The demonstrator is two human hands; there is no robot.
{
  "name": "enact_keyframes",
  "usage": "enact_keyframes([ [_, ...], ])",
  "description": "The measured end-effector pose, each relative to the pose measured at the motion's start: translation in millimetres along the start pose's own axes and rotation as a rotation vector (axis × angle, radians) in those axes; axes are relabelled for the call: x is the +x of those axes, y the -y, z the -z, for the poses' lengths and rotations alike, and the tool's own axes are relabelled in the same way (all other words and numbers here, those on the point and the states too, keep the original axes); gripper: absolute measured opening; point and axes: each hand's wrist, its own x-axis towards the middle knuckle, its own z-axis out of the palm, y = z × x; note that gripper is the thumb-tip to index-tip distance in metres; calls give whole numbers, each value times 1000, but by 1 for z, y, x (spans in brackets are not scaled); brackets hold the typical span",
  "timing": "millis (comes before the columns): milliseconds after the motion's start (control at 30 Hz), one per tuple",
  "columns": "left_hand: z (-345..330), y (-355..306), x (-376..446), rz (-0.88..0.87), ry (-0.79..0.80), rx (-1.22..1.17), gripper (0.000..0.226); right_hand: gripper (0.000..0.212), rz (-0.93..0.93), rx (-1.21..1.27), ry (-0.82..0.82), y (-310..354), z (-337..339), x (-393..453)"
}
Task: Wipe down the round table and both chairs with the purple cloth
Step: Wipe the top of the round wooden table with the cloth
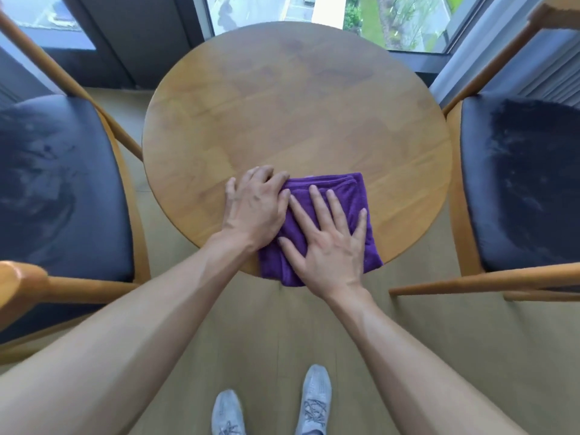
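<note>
Purple cloth (326, 196), folded into a thick square, lies under our hands at the near edge of the round wooden table (295, 98), with its near corner hanging a little over the rim. Our right hand (328, 243) lies flat on the cloth, fingers straight and spread, the palm pressing down on its middle. Our left hand (254, 208) sits just beside the right one, thumb side touching it; its fingers curl over the cloth's left edge where cloth meets wood, and we cannot tell whether they pinch the fabric or only press on it. Beyond both hands the tabletop stretches away toward a window (376, 14).

To the left of our left hand stands a chair (56, 189) with a dark padded seat and a light wooden frame, its seat showing pale smears. To the right of our right hand stands a second chair (521, 183) of the same make, its seat also marked with pale streaks. Below our forearms we see two grey shoes (314, 400) on the pale floor (266, 334).
</note>
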Motion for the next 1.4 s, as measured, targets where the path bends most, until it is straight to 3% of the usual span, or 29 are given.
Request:
enact_keyframes([
  [233, 3, 3, -24, -140, 29, -48, 42, 67, -281, -13, 42, -42, 11, -11],
  [400, 8, 14, -43, -179, 68, -121, 40, 66, -440, 3, 1, 11, 4, -30],
  [533, 15, 22, -50, -99, 44, -163, 36, 65, -381, 13, 9, 75, -5, -35],
  [700, 32, 50, -39, 128, -152, -36, 30, 76, -143, 73, 143, 127, -12, -17],
  [833, 30, 48, -28, 75, -142, -23, 30, 70, -62, 107, 153, 92, -6, 2],
  [1067, 2, -11, 5, -79, -55, 27, 46, 67, -197, 8, 105, -29, 6, 47],
  [1200, -2, -18, 23, 4, -1, 83, 46, 69, -332, -18, 112, -91, 14, 75],
  [1333, 5, 4, 36, 178, 49, 240, 47, 72, -359, -29, 84, -69, 9, 91],
  [1400, 7, 9, 41, 261, 64, 244, 49, 74, -267, -16, 87, -48, 7, 92],
])
